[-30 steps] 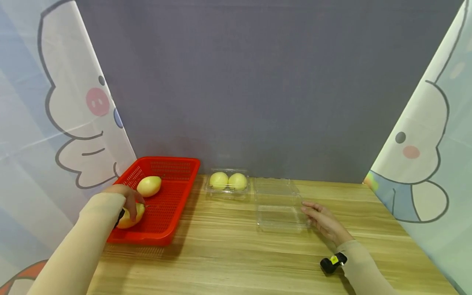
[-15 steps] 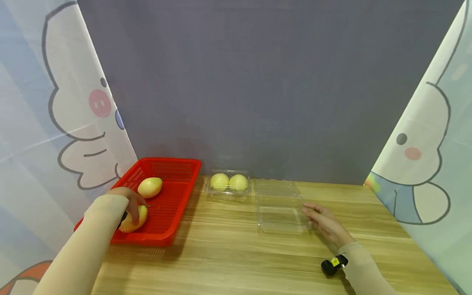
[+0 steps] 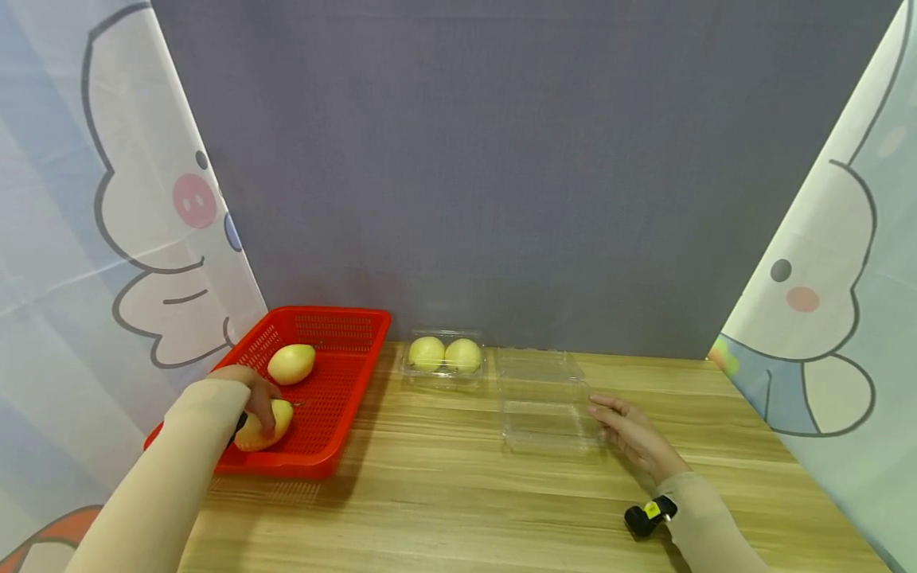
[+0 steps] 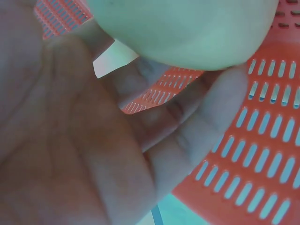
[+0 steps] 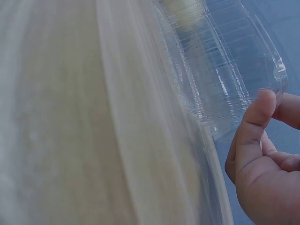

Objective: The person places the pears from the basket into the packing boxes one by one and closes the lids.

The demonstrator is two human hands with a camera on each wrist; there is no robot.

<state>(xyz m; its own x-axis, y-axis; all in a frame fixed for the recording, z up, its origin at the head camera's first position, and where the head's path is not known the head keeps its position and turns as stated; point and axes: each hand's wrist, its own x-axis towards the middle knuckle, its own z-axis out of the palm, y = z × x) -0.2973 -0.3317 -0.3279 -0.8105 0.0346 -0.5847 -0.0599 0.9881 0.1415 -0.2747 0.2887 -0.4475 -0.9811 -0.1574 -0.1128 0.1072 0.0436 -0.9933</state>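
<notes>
My left hand (image 3: 249, 388) reaches into a red plastic basket (image 3: 337, 378) and grips a yellow pear (image 3: 282, 419). Close up in the left wrist view, the fingertips curl against the underside of the pear (image 4: 187, 33). Behind it in the basket lies another pear (image 3: 291, 364) with a thin stem. To the right, a clear plastic box (image 3: 544, 426) stands with its lid laid back. My right hand (image 3: 634, 438) holds that box by its right edge; in the right wrist view, thumb and finger pinch the rim of the clear box (image 5: 229, 70).
A closed clear box (image 3: 442, 380) holding two pears (image 3: 462, 355) stands by the back wall, between basket and open box. The wooden table (image 3: 430, 509) runs up to a grey backdrop (image 3: 501, 175). Printed curtains (image 3: 809, 382) flank both sides.
The left hand first moves in over the near pear, and the pear shifts slightly to the right under its fingers. The right hand and the open box look unmoved.
</notes>
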